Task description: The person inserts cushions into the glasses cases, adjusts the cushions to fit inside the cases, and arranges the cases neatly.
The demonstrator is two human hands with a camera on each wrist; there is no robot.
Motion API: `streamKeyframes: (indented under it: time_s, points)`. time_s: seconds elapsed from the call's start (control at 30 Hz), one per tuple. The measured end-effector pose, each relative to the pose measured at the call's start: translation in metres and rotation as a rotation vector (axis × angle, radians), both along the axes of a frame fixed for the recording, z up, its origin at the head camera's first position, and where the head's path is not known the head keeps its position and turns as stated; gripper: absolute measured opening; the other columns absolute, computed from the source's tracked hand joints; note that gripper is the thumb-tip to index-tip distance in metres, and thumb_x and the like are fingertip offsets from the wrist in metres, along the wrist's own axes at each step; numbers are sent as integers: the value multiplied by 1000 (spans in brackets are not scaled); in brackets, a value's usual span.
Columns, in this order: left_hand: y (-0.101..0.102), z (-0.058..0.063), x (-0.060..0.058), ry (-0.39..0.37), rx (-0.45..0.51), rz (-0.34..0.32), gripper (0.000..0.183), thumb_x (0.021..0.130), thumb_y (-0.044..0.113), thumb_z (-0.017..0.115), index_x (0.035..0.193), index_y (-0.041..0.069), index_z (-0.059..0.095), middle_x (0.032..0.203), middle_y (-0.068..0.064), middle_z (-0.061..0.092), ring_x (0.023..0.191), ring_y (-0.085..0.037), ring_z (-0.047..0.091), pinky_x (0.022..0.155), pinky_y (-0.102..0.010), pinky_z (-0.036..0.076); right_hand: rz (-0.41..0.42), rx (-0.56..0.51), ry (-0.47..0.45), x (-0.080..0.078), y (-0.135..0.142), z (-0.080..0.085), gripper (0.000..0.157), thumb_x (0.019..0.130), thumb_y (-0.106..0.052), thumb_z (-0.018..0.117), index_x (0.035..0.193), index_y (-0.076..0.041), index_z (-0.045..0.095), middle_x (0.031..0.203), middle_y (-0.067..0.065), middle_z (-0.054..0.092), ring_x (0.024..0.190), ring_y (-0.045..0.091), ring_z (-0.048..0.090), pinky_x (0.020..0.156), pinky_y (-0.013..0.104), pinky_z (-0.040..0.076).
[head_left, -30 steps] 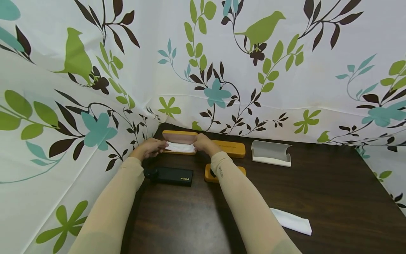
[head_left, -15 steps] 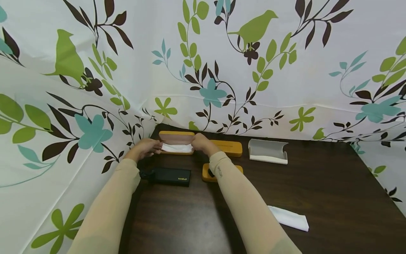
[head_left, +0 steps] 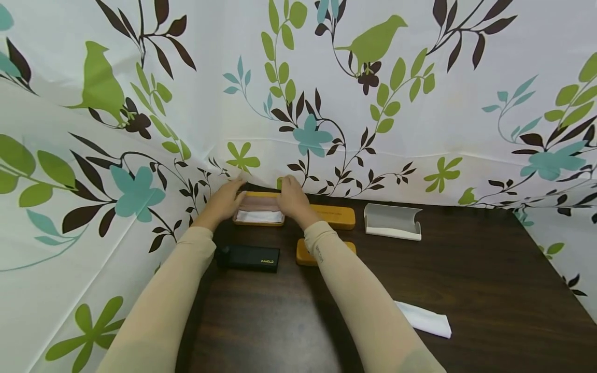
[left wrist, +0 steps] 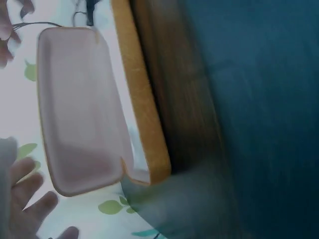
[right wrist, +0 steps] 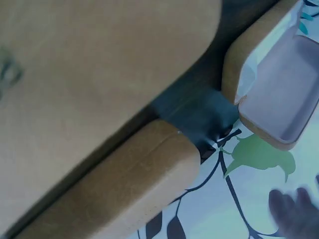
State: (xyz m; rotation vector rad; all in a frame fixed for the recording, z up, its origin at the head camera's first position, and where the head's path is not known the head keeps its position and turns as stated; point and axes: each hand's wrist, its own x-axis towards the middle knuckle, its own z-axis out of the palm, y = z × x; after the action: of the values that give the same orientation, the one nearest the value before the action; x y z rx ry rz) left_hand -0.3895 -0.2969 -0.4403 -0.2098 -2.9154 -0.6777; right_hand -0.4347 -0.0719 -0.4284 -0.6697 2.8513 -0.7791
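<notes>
An orange eyeglass case (head_left: 259, 224) stands open at the back left corner of the table, its lid raised. Inside lies a white cloth (head_left: 257, 216), and the lid's lining (left wrist: 79, 109) is pale pink. My left hand (head_left: 224, 202) is at the lid's left side. In the left wrist view its fingers (left wrist: 31, 191) are spread, apart from the case. My right hand (head_left: 294, 199) is at the lid's right side. The right wrist view shows blurred fingers (right wrist: 299, 214) beyond the lid, with nothing between them.
A closed orange case (head_left: 338, 216) sits right of the open one, beside an open white case (head_left: 393, 223). Nearer are a black case (head_left: 252, 258), another orange case (head_left: 306, 255) partly behind my right forearm, and a folded white cloth (head_left: 428, 320). Patterned curtain hangs behind and left.
Both hands have moved from the ends of the white cloth up and back to either side of the raised lid. The cloth now lies in the case without fingers on it.
</notes>
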Motion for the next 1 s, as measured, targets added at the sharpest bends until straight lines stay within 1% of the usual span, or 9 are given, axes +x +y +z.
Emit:
streamKeyframes:
  time_s: [0.1,0.2,0.27,0.37,0.4,0.47,0.6,0.63,1.0]
  points:
    - [3,0,1,-95,-109,-57,52,110,23,45,154,-3,36,160,-23,34,146,-42,32,119,-55,24,191,158,-14,5,-2,0,59,106,-10,42,160,1,20,167,16,15,155,29,14,123,39,19]
    - [3,-1,4,-129,-158,-61,53,109,22,47,155,-2,36,158,-21,37,144,-41,36,118,-54,28,285,283,-41,10,-2,-2,61,107,-11,42,160,2,14,169,17,9,156,30,7,124,39,14]
    - [3,-1,6,-120,-173,-63,53,109,22,47,155,-1,36,158,-21,38,143,-41,37,117,-55,29,282,330,-30,12,-2,-3,61,107,-12,43,161,0,17,169,15,11,156,29,7,124,40,15]
    - [3,-2,10,-103,-175,-65,53,109,22,48,156,0,36,159,-20,37,143,-41,37,117,-56,29,249,339,-28,15,-1,-4,62,108,-15,46,162,-5,18,170,11,12,156,26,7,124,44,18]
    - [3,-2,11,-97,-176,-67,54,109,22,48,155,0,36,159,-20,37,144,-41,37,117,-56,29,238,339,-31,10,-2,-10,62,108,-17,46,162,-7,18,170,9,11,156,25,7,124,45,18]
    - [4,-3,14,-86,-179,-68,54,109,22,49,155,0,36,158,-21,37,144,-41,37,117,-56,29,235,346,-29,11,-1,-10,62,108,-18,46,163,-9,17,170,7,11,156,24,7,124,47,17]
    - [3,-5,19,-75,-186,-66,54,108,22,50,155,0,37,158,-21,38,143,-42,37,116,-57,29,237,349,-35,15,2,-9,61,108,-18,44,163,-10,18,170,4,9,156,23,7,124,45,14]
    - [3,-5,20,-74,-185,-64,54,108,22,50,155,0,36,158,-21,38,143,-42,38,116,-58,29,242,347,-35,21,4,-3,61,108,-16,45,163,-10,19,170,4,11,156,23,8,124,45,14]
    - [8,-5,35,-86,-181,-50,56,108,25,50,155,-2,36,158,-23,36,145,-42,35,117,-57,27,221,336,-54,38,6,-1,56,109,-13,42,162,-11,24,170,3,14,156,20,11,125,41,13]
